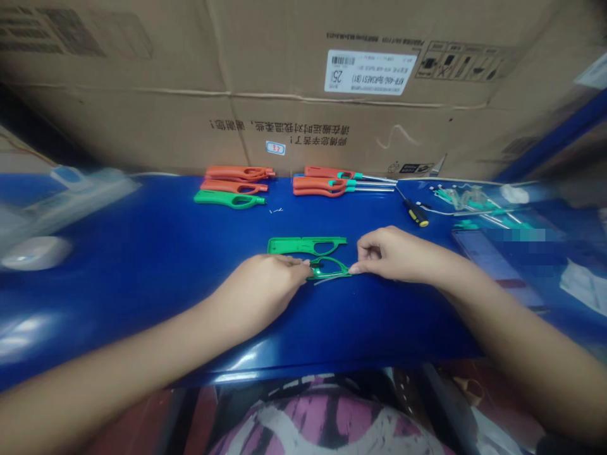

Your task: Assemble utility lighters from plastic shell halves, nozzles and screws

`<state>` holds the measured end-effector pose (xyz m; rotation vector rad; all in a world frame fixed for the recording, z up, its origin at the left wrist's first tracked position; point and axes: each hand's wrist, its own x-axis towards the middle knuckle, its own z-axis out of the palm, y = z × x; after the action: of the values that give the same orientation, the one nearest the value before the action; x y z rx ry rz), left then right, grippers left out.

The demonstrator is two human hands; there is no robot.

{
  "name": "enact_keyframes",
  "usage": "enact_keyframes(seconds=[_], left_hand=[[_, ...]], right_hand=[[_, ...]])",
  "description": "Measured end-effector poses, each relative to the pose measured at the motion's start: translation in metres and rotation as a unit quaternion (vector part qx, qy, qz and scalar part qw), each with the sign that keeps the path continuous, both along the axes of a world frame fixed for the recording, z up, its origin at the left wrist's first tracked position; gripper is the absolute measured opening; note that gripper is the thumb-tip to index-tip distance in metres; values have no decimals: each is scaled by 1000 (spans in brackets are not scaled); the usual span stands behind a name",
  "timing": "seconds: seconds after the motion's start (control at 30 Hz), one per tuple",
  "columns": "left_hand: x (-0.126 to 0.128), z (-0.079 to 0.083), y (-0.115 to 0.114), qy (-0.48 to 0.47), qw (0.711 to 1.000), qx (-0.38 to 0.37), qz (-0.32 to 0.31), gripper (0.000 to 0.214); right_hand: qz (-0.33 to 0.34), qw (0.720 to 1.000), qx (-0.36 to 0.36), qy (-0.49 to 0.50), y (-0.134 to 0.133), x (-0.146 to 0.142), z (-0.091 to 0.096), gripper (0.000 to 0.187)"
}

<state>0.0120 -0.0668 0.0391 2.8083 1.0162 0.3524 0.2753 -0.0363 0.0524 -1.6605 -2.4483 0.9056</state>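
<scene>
My left hand (265, 287) is closed on a green lighter casing half (332, 274) lying at the middle of the blue table, its fingertips near a small dark part inside. My right hand (393, 256) pinches at the narrow right end of the same casing half. Whether a small part is between those fingertips I cannot tell. A thin pale strip or wire (327, 280) runs along the casing's near edge. Just beyond lies a second green casing half (303, 244), its hollow side up and its finger loop to the right.
Orange casings (239, 172) and a green one (227, 198) lie at back left. Several orange lighters with metal tubes (322, 184) sit at back centre. A screwdriver (415, 213), loose teal parts (493, 212) and a phone (497, 268) are right. A cardboard box (165, 114) stands behind.
</scene>
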Motion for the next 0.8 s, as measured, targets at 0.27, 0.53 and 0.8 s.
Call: enact_keyframes(seconds=[0.27,0.53,0.8], left_hand=[[-4,-4,5,-21,1000,-19,6,20],[-3,-1,9,-40,998,-55,8,19],[-3,-1,12,-71,995,-71,0,18]], right_hand=[[154,973,54,164,-10,-5,-3,12],[175,965,101,166,-8,-11,-12,4],[121,977,32,174,-6,-7,-11,6]])
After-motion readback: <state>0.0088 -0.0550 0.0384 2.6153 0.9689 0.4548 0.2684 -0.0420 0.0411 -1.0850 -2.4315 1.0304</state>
